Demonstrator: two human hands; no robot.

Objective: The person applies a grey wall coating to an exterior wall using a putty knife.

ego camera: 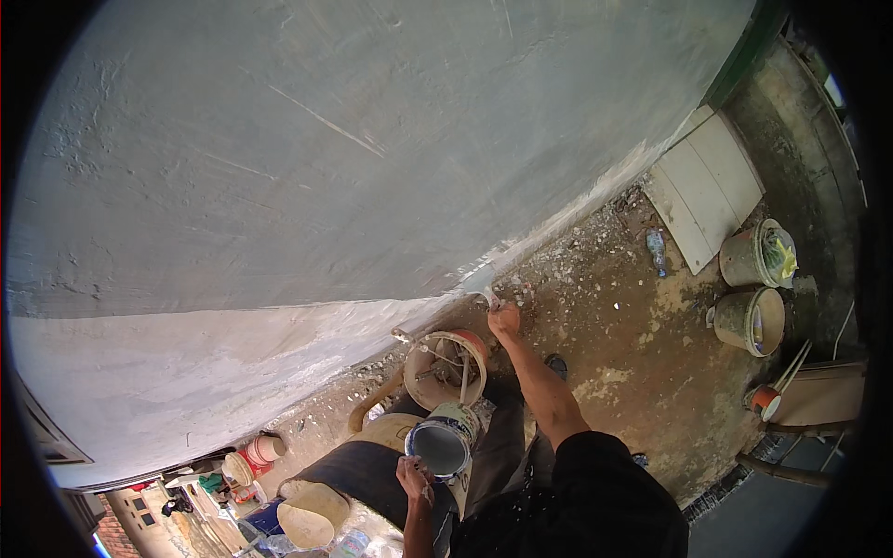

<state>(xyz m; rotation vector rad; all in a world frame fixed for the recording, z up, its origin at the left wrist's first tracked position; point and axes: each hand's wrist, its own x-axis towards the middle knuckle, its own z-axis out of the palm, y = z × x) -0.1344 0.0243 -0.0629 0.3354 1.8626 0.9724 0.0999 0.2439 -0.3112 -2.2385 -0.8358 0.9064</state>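
Note:
My right hand [504, 319] grips the handle of a paintbrush [484, 287], whose bristles touch the foot of the wall [377, 174]. Fresh-looking grey paint covers most of that wall, while a whitish strip [209, 345] runs along its lower left part. The fingers of my left hand [415, 480] hold the rim of a paint can [476, 421] with grey paint [439, 448] inside. Just beyond the can is a dirty bucket [413, 380] with sticks or tools in it.
Rubble [593, 234] lies along the wall's foot. To the right are a plastic bottle [656, 251], a pale panel [704, 188] and two buckets [739, 261]. A dark drum [356, 467] stands by my left arm, with stacked containers [254, 460] farther left.

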